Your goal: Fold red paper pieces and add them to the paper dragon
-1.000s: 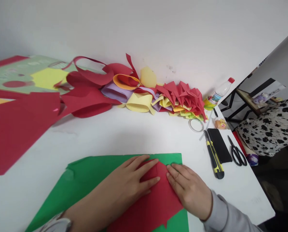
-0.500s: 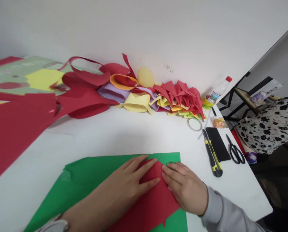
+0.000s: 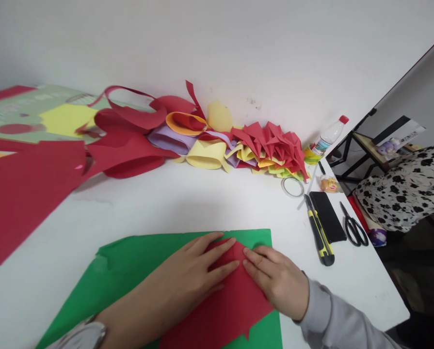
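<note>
A sheet of red paper [image 3: 222,310] lies over a larger sheet of green paper [image 3: 129,271] at the front of the table. My left hand [image 3: 198,271] rests flat on the red sheet's upper part, its fingers apart and stretched to the right. At the sheet's upper right edge is my right hand [image 3: 275,276], fingers together and bent onto the paper; its thumb is hidden. A small red point juts from the lower edge of the red sheet.
Right of the papers lie a utility knife [image 3: 320,232], a black flat case [image 3: 329,216], scissors [image 3: 354,225] and a tape roll [image 3: 292,186]. Along the wall are folded red paper shapes [image 3: 271,140], paper loops [image 3: 205,155] and a bottle [image 3: 324,140]. A person in patterned clothing [image 3: 406,189] is at right.
My right hand has shifted slightly up and left along the red paper's edge. The left hand stays on the sheet, its fingers barely moved.
</note>
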`<state>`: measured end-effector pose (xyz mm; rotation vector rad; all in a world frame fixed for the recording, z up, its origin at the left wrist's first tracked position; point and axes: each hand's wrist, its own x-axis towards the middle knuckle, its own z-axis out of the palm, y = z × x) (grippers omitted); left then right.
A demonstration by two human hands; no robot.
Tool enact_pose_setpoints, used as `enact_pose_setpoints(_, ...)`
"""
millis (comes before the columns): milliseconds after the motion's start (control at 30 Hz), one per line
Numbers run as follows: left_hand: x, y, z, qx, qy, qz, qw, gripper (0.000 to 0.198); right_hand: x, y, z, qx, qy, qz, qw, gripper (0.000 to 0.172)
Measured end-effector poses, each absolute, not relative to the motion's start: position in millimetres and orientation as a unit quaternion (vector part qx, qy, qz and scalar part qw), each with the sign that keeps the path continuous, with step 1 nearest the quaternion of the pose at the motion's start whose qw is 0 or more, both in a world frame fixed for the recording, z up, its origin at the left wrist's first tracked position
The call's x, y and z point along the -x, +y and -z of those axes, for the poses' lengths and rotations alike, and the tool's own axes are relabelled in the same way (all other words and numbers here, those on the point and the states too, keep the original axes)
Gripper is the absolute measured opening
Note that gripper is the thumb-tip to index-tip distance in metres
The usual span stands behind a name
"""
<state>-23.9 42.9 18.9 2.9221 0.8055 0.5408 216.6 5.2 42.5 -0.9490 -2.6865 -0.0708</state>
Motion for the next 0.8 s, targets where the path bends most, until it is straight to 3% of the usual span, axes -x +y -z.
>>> enact_pose_setpoints(267,24.5,38.8,-19.6,-0.952,0.261,-0.156,0.027,0.038,-214.8,5.8,-42.2,0.330,-0.933,0.035,0.138,0.029)
enact_pose_setpoints(500,21.1,36.9,-21.8,-0.958,0.256,-0.124,0.021,0.041,-210.4,1.3,-43.5,0.379,-0.921,0.016,0.085,0.042)
enact_pose_setpoints(800,18.9,35.1,-37.9,-0.954,0.284,-0.083,0.056,0.043,-224.1,4.3,-47.1,0.352,-0.923,0.002,0.155,0.034)
